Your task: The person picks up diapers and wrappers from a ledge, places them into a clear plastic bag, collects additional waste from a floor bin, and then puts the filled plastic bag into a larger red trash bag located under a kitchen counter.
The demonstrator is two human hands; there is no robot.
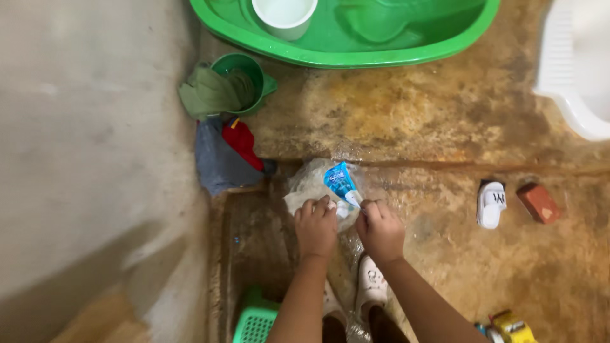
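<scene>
Both my hands hold a small blue and white sachet (pixel 340 181) over a wet floor. My left hand (pixel 316 227) pinches its lower left edge. My right hand (pixel 379 230) grips its lower right corner with closed fingers. Under the sachet lies a pale crumpled cloth (pixel 309 185) on the floor. My feet in white slippers (pixel 370 286) stand just below my hands.
A big green basin (pixel 394 51) with a white bucket (pixel 284 16) sits at the top. A small green bucket (pixel 249 70) draped with green cloth and a grey and red cloth pile (pixel 223 155) lie left. A white slipper (pixel 490 203), a brick (pixel 537 203), and a green stool (pixel 255 322) are nearby.
</scene>
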